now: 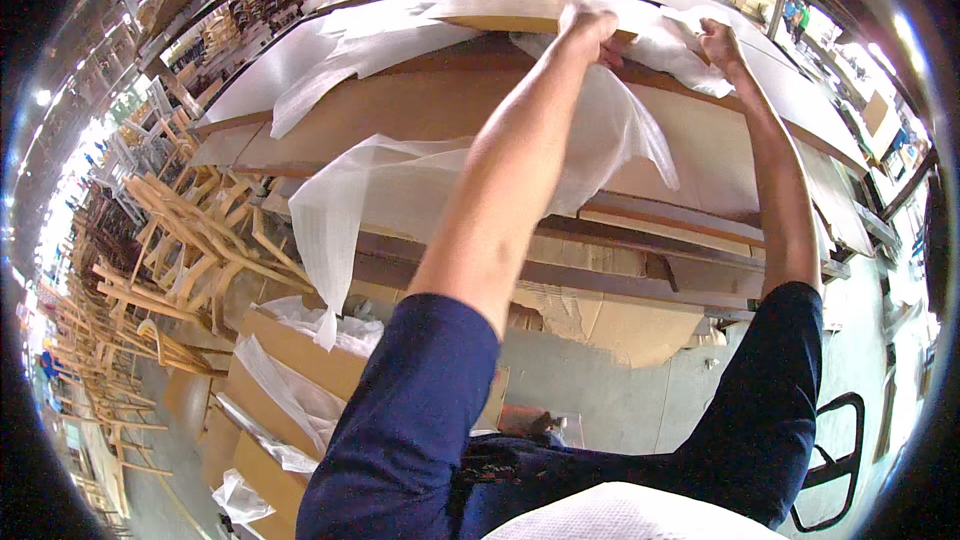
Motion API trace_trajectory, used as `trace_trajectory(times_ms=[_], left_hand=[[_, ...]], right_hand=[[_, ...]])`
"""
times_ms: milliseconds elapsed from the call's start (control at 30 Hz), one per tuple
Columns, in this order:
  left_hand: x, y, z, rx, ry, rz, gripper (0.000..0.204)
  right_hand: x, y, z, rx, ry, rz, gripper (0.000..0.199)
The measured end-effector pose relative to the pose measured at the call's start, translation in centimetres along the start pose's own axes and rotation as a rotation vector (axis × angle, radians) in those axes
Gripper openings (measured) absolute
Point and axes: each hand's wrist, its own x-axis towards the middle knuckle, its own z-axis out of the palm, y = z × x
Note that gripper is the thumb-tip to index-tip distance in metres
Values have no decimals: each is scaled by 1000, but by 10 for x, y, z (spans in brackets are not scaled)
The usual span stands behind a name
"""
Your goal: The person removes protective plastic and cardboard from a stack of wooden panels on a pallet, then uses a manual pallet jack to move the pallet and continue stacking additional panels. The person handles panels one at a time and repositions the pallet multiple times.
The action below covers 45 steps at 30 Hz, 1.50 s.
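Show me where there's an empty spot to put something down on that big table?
Bare brown board lies left of the left hand, between the foam sheets. It is crowded around both hands; the right hand grips white foam wrap. The pile of wooden chair frames is full.

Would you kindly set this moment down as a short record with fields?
Setting: workshop with a stack of brown boards
Left hand: gripping white foam sheet at the top board's edge
Right hand: gripping the same sheet further right
Sheet: hangs down over the boards
Left side: pile of wooden chair frames
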Motion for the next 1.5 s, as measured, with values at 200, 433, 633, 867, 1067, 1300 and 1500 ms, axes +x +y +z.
trace_trajectory(times_ms=[200, 433, 633, 867, 1067, 1300, 1500], left_hand=[[-204, 40, -48, 986, -36, 819, 24], [-302, -33, -171, 1195, 412, 181, 34], [-205, 23, -207, 1324, 602, 614, 33], [-130, 88, -103, 1155, 438, 812, 41], [-87, 37, -118, 1549, 280, 371, 55], [-22, 69, -244, 787, -449, 162, 48], [-22, 33, -265, 1767, 255, 668, 53]], right_hand=[[-122, -188, -94, 131, -402, -307, 47], [-196, -258, -85, 8, -814, -756, 25], [-93, -240, -50, 744, -334, -396, 25], [44, -165, 47, -527, 376, -480, 36], [65, -119, 50, -485, -505, -130, 67], [53, -90, 46, -398, -770, -257, 64], [51, -66, 70, -592, -581, -678, 40]])
